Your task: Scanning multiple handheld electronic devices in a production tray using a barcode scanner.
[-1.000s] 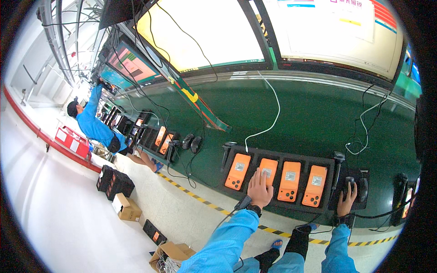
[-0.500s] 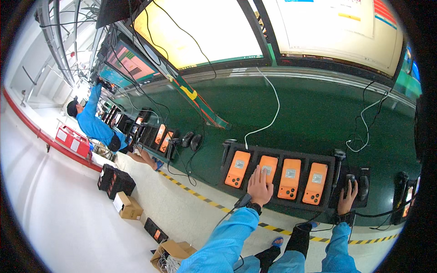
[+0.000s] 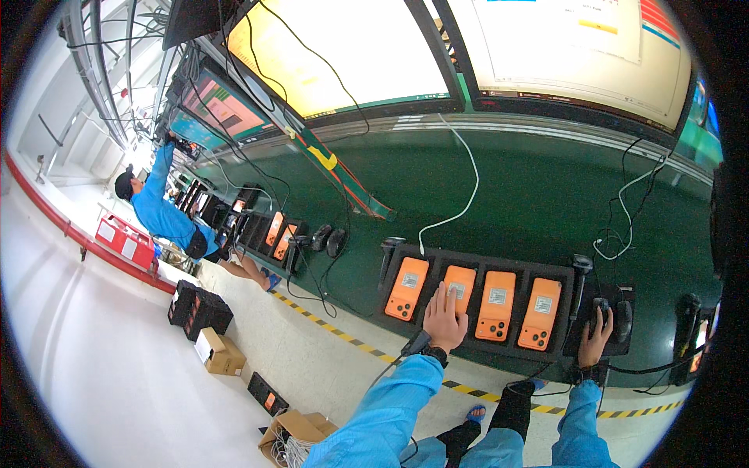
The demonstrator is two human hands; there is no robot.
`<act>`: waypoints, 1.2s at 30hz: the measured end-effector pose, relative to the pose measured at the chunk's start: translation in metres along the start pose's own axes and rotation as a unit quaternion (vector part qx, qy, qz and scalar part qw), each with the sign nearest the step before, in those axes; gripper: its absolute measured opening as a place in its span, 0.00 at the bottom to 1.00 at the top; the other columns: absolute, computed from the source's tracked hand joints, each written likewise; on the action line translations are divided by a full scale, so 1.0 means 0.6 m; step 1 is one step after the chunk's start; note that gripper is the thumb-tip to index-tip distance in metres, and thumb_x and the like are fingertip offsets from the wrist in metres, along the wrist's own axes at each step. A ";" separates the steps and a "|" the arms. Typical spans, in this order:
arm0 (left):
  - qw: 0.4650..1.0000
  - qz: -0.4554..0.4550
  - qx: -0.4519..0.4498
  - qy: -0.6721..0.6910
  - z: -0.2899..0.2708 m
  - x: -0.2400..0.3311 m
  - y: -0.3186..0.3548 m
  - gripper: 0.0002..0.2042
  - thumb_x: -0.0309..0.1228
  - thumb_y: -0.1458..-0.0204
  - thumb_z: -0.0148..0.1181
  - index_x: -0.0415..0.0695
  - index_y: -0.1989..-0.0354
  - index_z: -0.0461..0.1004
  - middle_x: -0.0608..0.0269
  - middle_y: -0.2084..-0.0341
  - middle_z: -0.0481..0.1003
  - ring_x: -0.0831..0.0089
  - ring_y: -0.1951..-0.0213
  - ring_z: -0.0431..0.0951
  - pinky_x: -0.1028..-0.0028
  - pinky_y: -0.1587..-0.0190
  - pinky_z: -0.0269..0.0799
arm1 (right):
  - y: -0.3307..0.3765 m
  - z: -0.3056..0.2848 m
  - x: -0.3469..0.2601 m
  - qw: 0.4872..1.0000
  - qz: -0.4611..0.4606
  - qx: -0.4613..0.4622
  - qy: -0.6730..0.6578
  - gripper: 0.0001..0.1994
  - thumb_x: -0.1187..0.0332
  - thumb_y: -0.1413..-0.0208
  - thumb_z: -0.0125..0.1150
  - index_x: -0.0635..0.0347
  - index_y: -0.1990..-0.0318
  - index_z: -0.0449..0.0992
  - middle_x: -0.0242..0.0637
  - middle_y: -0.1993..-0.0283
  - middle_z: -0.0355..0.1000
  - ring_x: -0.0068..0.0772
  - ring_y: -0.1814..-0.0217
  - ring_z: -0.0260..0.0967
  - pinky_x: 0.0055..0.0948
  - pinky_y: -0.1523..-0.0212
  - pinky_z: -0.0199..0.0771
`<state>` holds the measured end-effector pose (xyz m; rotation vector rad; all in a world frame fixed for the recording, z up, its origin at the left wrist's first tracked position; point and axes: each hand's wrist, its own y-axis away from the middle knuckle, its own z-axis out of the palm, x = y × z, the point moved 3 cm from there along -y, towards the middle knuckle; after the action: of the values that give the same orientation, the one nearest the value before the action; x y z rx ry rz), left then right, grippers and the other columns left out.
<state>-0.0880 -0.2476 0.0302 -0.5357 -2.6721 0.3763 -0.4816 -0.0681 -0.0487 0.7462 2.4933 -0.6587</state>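
Note:
A black foam tray [image 3: 443,253] holds several orange phones, backs up, each with a pale label. My left hand [image 3: 446,321] lies flat over the second phone [image 3: 460,274] from the left, fingers stretched out and covering its lower part. Left of it sits a phone [image 3: 408,288]; to the right are a third phone [image 3: 495,306] and a fourth phone [image 3: 540,314]. My right hand [image 3: 596,343] rests with bent fingers on a dark computer mouse [image 3: 600,304]. Beside that lies a second mouse [image 3: 622,322]. A strap with a cord circles my left wrist.
Black scanners [image 3: 579,285] stand at both tray ends. A white cable [image 3: 473,183] crosses the green bench [image 3: 538,187] below large monitors [image 3: 351,58]. Further left are another tray [image 3: 253,234] with phones and a co-worker [image 3: 168,207] in blue. Cardboard boxes [image 3: 222,355] sit on the floor.

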 end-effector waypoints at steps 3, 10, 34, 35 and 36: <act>1.000 -0.004 -0.006 -0.006 0.003 -0.002 0.000 0.33 0.37 0.47 0.55 0.41 0.31 0.61 0.43 0.29 0.56 0.46 0.32 0.61 0.51 0.33 0.58 | 0.000 0.000 -0.002 1.000 0.002 0.003 0.005 0.29 0.75 0.38 0.59 0.50 0.30 0.63 0.49 0.23 0.47 0.56 0.22 0.45 0.49 0.25 0.52; 1.000 0.007 0.018 0.005 0.001 0.000 -0.001 0.32 0.36 0.47 0.55 0.41 0.32 0.62 0.43 0.30 0.56 0.46 0.32 0.60 0.52 0.33 0.59 | -0.010 -0.003 -0.001 0.999 0.038 0.019 -0.020 0.31 0.72 0.41 0.63 0.50 0.30 0.63 0.49 0.25 0.51 0.56 0.23 0.48 0.49 0.26 0.55; 1.000 0.003 0.007 0.007 0.002 -0.002 0.000 0.31 0.35 0.46 0.55 0.41 0.32 0.62 0.42 0.29 0.55 0.44 0.32 0.61 0.51 0.32 0.57 | -0.027 0.018 0.020 0.997 0.030 0.055 0.044 0.32 0.72 0.49 0.67 0.52 0.33 0.67 0.44 0.29 0.60 0.52 0.28 0.56 0.46 0.29 0.58; 1.000 0.003 0.006 0.006 0.002 -0.002 0.000 0.31 0.35 0.46 0.55 0.41 0.31 0.62 0.42 0.29 0.55 0.44 0.32 0.61 0.51 0.32 0.57 | -0.027 0.017 0.018 0.997 0.016 0.058 0.045 0.33 0.72 0.49 0.67 0.52 0.33 0.66 0.44 0.29 0.59 0.52 0.29 0.56 0.46 0.29 0.58; 1.000 0.004 0.005 0.005 0.002 -0.002 0.000 0.31 0.35 0.46 0.55 0.41 0.31 0.61 0.42 0.29 0.55 0.44 0.32 0.61 0.50 0.32 0.58 | -0.027 0.017 0.017 0.997 0.012 0.057 0.051 0.33 0.72 0.49 0.67 0.52 0.33 0.66 0.44 0.29 0.59 0.52 0.29 0.56 0.46 0.29 0.58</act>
<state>-0.0874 -0.2486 0.0287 -0.5437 -2.6577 0.3885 -0.4958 -0.0818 -0.0573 0.8695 2.5512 -0.7787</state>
